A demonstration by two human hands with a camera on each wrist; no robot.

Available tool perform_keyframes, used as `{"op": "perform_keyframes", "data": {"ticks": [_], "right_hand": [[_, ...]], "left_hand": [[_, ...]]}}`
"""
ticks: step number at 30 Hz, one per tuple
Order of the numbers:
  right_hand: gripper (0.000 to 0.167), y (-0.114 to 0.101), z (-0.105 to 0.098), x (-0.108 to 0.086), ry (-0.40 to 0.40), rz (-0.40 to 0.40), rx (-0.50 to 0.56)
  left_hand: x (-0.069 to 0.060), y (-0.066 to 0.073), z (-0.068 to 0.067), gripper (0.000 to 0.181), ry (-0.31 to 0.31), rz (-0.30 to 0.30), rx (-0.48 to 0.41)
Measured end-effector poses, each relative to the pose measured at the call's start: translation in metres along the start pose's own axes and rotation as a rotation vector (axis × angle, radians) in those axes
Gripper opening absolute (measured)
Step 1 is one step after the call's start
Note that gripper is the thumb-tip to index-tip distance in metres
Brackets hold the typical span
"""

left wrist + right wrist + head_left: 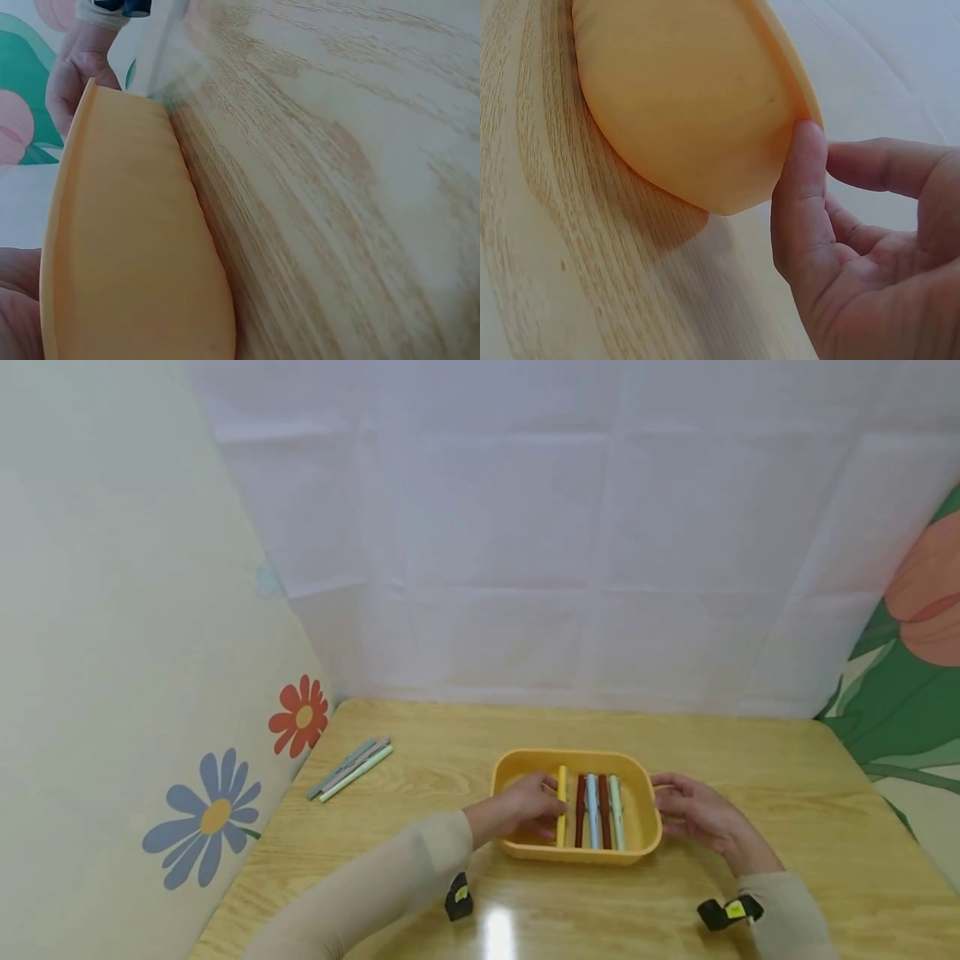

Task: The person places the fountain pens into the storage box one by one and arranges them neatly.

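Note:
My left hand (525,806) reaches into a yellow plastic tray (504,768) and pinches a yellow pen (562,835) near the middle. Beside that pen, more pens lie side by side in the tray: a dark red pen (580,814), a light blue pen (593,814), a second dark red pen (604,814) and a pale green pen (617,814). At the tray's right end, my right hand (697,810) grips the rim between thumb and finger, as the right wrist view shows. The tray wall (135,225) hides most of the left hand in the left wrist view.
Three more pens, grey-green, mauve and mint (356,774), lie together at the table's back left. The wooden table (435,768) meets a white cloth (480,568) behind and flower-printed panels on both sides.

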State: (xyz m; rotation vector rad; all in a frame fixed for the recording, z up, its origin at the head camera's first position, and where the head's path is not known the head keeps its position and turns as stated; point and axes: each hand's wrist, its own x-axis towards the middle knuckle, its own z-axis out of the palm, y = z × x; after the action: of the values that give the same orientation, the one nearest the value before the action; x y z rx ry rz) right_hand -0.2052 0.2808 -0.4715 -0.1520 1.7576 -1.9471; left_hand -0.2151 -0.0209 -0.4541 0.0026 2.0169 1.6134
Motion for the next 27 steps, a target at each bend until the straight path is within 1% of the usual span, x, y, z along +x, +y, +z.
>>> {"op": "perform_keyframes", "data": {"ticks": [2,4,9,14,16,20,24,27], "right_hand": [[0.024,0.0,-0.001,0.0,-0.003,0.0,0.006],[0.025,0.0,-0.001,0.0,-0.011,-0.002,0.006],[0.024,0.001,-0.003,0.001,-0.003,-0.002,0.004],[0.025,0.001,-0.002,0.001,-0.008,-0.003,0.006],[0.027,0.002,-0.001,0.001,-0.009,-0.002,0.007],[0.03,0.002,-0.001,0.001,0.005,0.007,0.0],[0.033,0.0,-0.001,0.001,0.01,0.012,-0.01],[0.031,0.0,-0.002,0.001,0.006,0.01,-0.002]], "left_hand": [[0.002,0.0,0.0,0.038,-0.004,-0.02,-0.023],[0.002,0.0,0.0,0.039,0.0,-0.037,-0.025],[0.004,0.002,0.001,0.039,0.014,-0.061,-0.002],[0.006,0.001,0.003,0.038,0.006,-0.08,0.001],[0.008,0.0,0.004,0.037,-0.002,-0.081,-0.004],[0.011,-0.002,0.005,0.035,-0.005,-0.065,-0.006],[0.012,0.0,0.008,0.031,0.012,-0.055,0.022],[0.012,0.002,0.012,0.027,0.023,-0.055,0.053]]}}
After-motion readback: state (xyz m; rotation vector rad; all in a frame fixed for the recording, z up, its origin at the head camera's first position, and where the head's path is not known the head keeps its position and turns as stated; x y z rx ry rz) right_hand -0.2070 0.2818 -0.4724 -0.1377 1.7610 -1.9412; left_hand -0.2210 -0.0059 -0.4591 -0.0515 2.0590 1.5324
